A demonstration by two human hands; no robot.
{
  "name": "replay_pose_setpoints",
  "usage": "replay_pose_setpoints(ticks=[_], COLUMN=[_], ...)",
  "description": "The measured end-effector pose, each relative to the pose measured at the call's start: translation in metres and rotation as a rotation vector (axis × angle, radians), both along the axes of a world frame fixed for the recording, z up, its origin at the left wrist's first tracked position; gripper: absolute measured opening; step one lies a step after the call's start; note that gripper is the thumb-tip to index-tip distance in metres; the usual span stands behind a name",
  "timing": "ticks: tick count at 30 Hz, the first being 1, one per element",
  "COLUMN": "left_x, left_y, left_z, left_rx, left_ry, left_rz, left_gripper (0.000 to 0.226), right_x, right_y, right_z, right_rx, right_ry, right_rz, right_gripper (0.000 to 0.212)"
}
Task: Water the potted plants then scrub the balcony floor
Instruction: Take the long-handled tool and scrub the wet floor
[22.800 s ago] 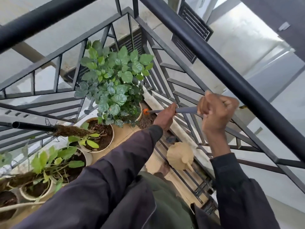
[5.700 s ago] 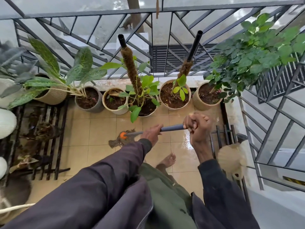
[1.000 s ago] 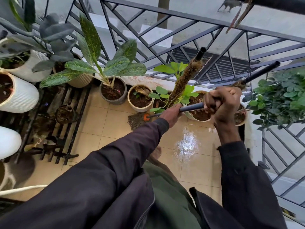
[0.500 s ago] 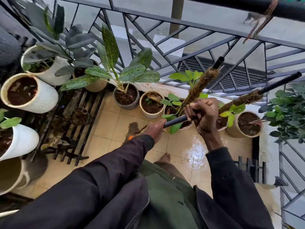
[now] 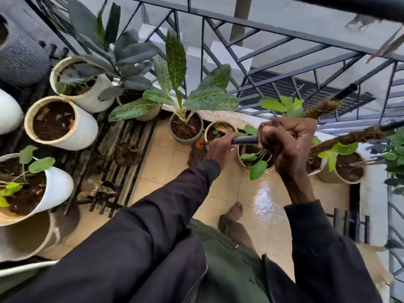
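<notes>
Both my hands grip the dark handle of a mop. My left hand holds it low, near the orange collar. My right hand holds it higher up. The brown mop head rests on the beige tiled floor, just in front of a grey pot with a spotted-leaf plant and a small tan pot. Part of the floor to the right shines wet. Other potted plants line the railing.
White ribbed pots stand on a dark slatted rack at the left. Two moss poles lean out of pots on the right. A black metal railing encloses the balcony. My bare foot stands on the wet tiles.
The mop head has moved forward over the tiles toward the grey and tan pots. My view has shifted further left, bringing more of the white pots into sight.
</notes>
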State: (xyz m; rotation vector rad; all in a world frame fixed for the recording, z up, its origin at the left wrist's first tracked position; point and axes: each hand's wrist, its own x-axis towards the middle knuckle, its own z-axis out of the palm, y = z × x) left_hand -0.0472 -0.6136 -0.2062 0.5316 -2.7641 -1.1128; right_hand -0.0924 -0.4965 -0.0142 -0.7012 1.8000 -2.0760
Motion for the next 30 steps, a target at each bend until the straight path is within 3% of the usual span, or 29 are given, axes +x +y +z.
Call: replay_pose_setpoints(ticks=[5,11,22,30], left_x=[-0.004,-0.014,0.013,0.071], left_y=[-0.029,-0.029,-0.036,-0.052], left_z=[-0.023,-0.009,-0.006,-0.024], left_rx=[0.079,0.207,0.130,0.045], left_ry=[-0.043,-0.151,-0.323,-0.426], left_rz=[-0.069,-0.149,-0.185,-0.134], left_gripper=[0.038,0.020,0.014,0.022], right_x=[0.005,-0.008,-0.011,0.010], right_y=[-0.026,-0.036,-0.035,-0.051], right_z=[-0.017,-0.021,-0.029,-0.050], right_rx=[0.130,0.020,-0.076,-0.062], right_ry=[-0.013,-0.104,-0.289,-0.406], right_rz=[-0.110,-0.187,-0.228,-0.162], right_gripper=[0.053,0.055,0.039,0.045])
